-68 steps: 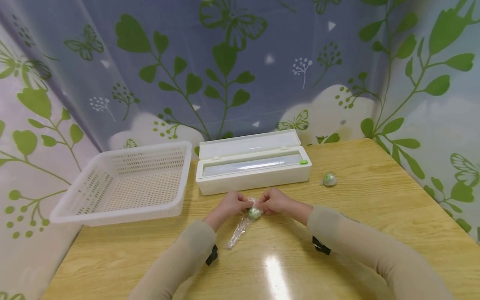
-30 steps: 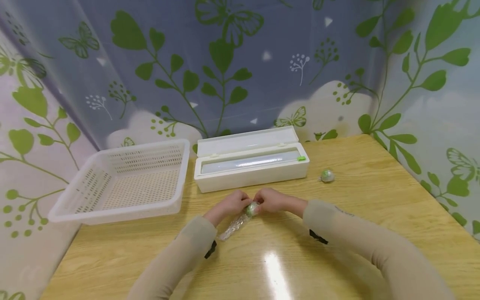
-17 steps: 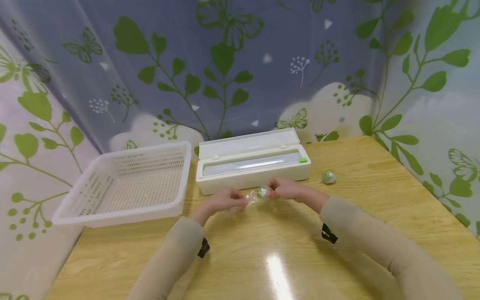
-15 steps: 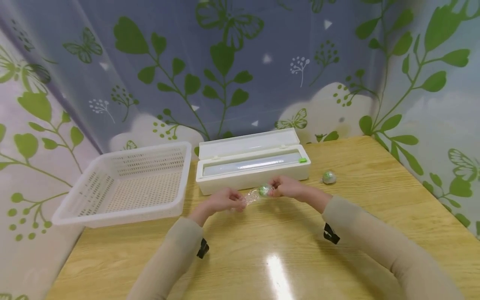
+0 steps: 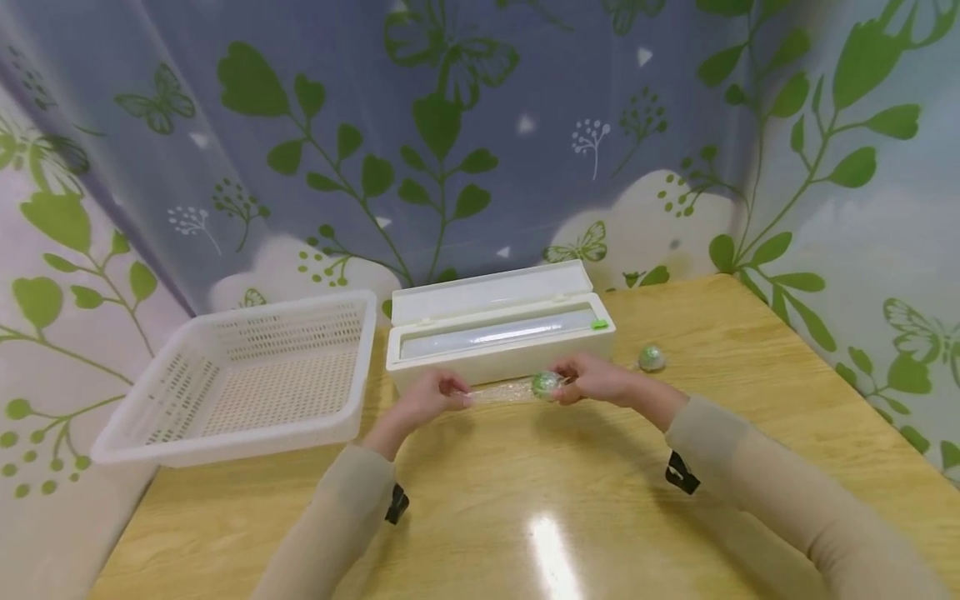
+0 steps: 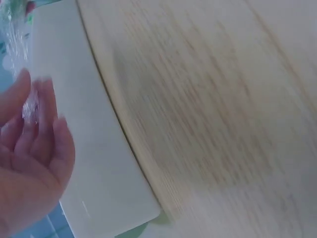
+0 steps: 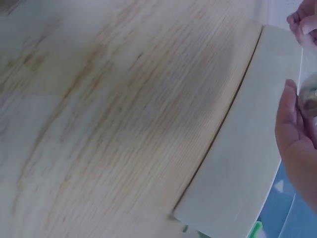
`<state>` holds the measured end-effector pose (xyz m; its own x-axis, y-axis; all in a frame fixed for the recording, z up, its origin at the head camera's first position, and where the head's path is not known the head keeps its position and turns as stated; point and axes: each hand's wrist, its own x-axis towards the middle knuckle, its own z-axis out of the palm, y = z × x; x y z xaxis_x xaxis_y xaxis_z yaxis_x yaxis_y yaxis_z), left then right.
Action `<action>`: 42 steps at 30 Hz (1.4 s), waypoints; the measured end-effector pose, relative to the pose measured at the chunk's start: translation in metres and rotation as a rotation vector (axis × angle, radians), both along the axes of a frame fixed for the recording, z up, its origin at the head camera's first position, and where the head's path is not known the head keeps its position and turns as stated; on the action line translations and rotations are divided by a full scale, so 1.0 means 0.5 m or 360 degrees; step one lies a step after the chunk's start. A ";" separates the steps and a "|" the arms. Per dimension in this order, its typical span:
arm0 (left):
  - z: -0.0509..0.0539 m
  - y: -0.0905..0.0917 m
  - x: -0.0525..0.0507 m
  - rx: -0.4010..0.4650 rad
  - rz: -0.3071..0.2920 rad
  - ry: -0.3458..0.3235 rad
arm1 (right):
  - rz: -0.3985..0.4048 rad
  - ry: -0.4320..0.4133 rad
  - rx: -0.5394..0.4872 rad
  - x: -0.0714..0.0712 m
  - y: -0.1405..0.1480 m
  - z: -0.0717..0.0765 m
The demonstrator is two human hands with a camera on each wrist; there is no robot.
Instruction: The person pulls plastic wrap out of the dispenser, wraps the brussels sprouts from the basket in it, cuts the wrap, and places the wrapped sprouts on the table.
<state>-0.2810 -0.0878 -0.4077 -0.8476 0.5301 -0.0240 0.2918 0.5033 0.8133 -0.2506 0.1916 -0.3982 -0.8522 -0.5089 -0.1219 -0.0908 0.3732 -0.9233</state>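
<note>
A small round green-and-white thing [image 5: 547,384] [image 7: 309,98] is wrapped in clear plastic film. My right hand [image 5: 596,381] [image 7: 295,144] holds it by its right side with thumb and fingers. From it a stretched, twisted length of cling film [image 5: 504,392] [image 6: 19,52] runs left. My left hand [image 5: 431,396] [image 6: 37,148] pinches the far end of that film. Both hands hover just in front of the long white cling film dispenser [image 5: 502,364] [image 6: 94,134] [image 7: 237,139], whose lid [image 5: 491,293] stands up.
Right of the dispenser lies a second round wrapped piece [image 5: 652,358] on the wooden table [image 5: 480,517]. A white perforated basket [image 5: 240,446] stands at the left. A green tab [image 5: 599,325] sits on the dispenser's right end. Patterned cloth [image 5: 510,167] hangs behind.
The hands were close together over the wrapped piece. They have drawn apart, left hand leftward and right hand rightward, pulling the loose film tail out straight between them.
</note>
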 end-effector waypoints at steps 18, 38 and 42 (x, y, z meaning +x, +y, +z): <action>0.018 0.039 0.021 -0.0153 0.0114 -0.0006 | -0.0027 0.0029 0.0050 -0.007 -0.011 0.021; 0.023 0.106 0.065 0.0316 -0.0078 0.0261 | -0.0202 0.1334 0.0460 0.040 -0.092 0.015; 0.017 0.099 0.076 0.0224 -0.0125 0.0250 | -0.0128 0.1431 0.0570 0.058 -0.101 0.006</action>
<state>-0.2429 -0.0383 -0.3989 -0.7912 0.5833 0.1840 0.4542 0.3588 0.8154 -0.2213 0.1413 -0.3951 -0.7335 -0.5044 0.4556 -0.6689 0.6546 -0.3521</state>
